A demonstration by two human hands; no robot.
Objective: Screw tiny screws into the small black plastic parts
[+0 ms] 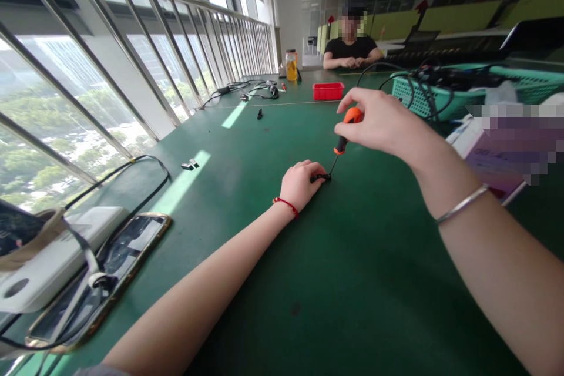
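My right hand (374, 120) is closed around the orange and black handle of a screwdriver (341, 144). The screwdriver leans slightly, and its thin shaft points down to a small black part (325, 177) on the green table. My left hand (301, 181) pinches that black part against the tabletop; the fingers cover some of it. The screwdriver's tip meets the right end of the part, but the exact contact is too small to make out.
A red tray (328, 91) sits ahead, with a teal basket (423, 97) of cables and a box (506, 150) to the right. On the left lie a phone (145, 235), a white device (66, 252) and small metal pieces (190, 165). A person (352, 50) sits opposite near a bottle (291, 66).
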